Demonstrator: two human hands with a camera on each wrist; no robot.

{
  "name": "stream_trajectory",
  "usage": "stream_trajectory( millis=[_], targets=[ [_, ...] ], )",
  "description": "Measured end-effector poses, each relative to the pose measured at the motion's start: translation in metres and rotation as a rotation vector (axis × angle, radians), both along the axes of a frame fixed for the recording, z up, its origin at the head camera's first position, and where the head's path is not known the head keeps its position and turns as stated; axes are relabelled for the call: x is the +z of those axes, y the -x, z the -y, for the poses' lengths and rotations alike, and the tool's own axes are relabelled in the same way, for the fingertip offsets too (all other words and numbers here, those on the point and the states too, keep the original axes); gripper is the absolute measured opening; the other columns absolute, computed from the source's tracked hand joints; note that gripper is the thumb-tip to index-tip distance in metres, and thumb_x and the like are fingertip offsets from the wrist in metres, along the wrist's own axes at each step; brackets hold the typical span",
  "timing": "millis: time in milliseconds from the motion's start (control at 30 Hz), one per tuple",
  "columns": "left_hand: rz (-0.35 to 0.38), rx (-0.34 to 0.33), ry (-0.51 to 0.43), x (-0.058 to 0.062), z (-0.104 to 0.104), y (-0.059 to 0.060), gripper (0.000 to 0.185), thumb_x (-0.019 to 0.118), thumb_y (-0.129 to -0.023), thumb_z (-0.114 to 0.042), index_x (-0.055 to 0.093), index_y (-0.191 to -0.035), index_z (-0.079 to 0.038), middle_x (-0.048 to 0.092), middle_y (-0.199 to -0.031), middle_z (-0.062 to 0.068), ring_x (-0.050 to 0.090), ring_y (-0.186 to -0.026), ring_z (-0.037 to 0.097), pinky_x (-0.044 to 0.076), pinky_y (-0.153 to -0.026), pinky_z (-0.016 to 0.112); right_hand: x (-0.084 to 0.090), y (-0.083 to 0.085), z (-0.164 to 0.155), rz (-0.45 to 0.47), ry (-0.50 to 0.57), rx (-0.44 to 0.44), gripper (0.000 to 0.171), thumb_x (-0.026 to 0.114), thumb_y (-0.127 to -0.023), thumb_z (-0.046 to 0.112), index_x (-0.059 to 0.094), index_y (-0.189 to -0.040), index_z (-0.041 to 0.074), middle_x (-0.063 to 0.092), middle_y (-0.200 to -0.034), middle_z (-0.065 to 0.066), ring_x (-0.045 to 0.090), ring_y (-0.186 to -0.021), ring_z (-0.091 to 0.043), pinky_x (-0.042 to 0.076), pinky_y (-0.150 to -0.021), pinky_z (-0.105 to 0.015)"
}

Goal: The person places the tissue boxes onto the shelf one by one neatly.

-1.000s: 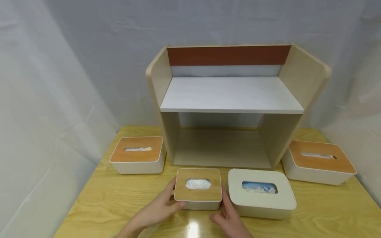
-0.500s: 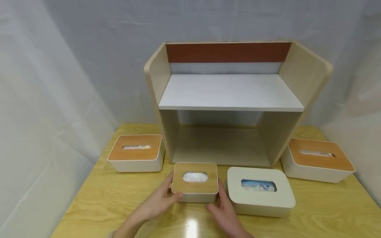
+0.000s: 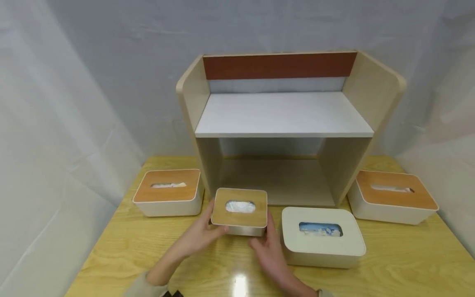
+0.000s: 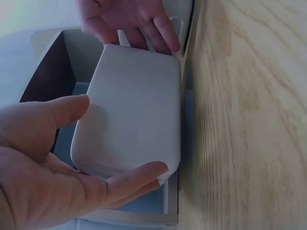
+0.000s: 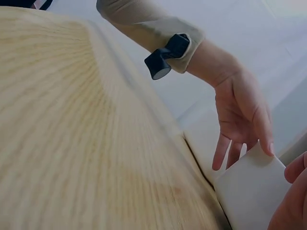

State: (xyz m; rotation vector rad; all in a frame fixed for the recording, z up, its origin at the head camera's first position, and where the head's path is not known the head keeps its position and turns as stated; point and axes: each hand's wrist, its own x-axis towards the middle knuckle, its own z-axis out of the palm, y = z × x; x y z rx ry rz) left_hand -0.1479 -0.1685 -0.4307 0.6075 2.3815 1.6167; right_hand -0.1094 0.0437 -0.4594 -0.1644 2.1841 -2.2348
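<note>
A small tissue box [image 3: 240, 220] with a light wooden lid and white tissue in its oval slot is lifted off the table in front of the shelf. My left hand [image 3: 198, 236] grips its left end, thumb on the near side. At the right end, my right hand [image 3: 268, 251] holds it between thumb and fingers. From the left wrist, the box's plain white underside [image 4: 134, 108] shows above the tabletop. Fingers behind the box are partly hidden in the head view. In the right wrist view, the left hand [image 5: 240, 112] reaches round the far end.
A two-tier shelf unit [image 3: 285, 115] stands at the back. Close to the right hand sits a larger cream tissue box [image 3: 323, 243]. Tissue boxes with orange-brown lids flank the unit, one at left [image 3: 168, 194] and one at right [image 3: 395, 200]. All rest on a wooden table [image 3: 148, 255].
Both hands have raised the small tissue box from the table and carried it slightly forward and left, toward the shelf unit. The other boxes stay put; the head view shifts slightly.
</note>
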Motion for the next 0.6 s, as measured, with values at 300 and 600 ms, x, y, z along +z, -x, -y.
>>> stream_trajectory(
  millis=[300, 600],
  targets=[
    [0.057, 0.108, 0.12, 0.0, -0.002, 0.01, 0.097, 0.069, -0.095, -0.026, 0.0, -0.158, -0.001, 0.005, -0.163, 0.025, 0.021, -0.144, 0.048, 0.031, -0.111, 0.059, -0.002, 0.016, 0.007, 0.052, -0.001, -0.074, 0.091, 0.057, -0.083, -0.006, 0.012, -0.16, 0.012, 0.019, -0.163, -0.014, 0.023, -0.146, -0.031, 0.021, -0.116, -0.052],
    [0.003, 0.133, 0.085, -0.003, -0.003, 0.012, 0.091, 0.069, -0.095, -0.023, 0.007, -0.158, -0.001, 0.023, -0.16, 0.025, 0.031, -0.142, 0.043, 0.038, -0.108, 0.055, 0.003, 0.02, 0.005, 0.103, 0.031, -0.046, 0.096, 0.056, -0.082, -0.003, 0.002, -0.16, 0.009, 0.008, -0.166, -0.016, 0.013, -0.15, -0.033, 0.014, -0.119, -0.053]
  ],
)
